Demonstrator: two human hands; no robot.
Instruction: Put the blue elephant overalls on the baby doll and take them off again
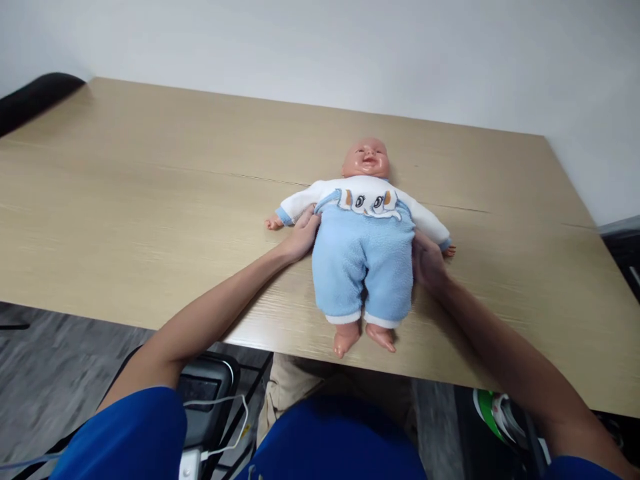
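Observation:
A baby doll (365, 240) lies on its back on the light wooden table (150, 200), head toward the far wall, feet near the front edge. It wears a white top with an elephant picture and fluffy light blue trousers (364, 267). My left hand (301, 235) grips the trousers at the doll's waist on the left side, fingers curled into the cloth. My right hand (426, 261) is pressed against the waist on the right side, fingers tucked under the fabric edge.
A black chair back (35, 97) shows at the table's far left corner. Below the table edge are a black device with a white cable (210, 393) and a green and white object (493, 410) on the grey floor.

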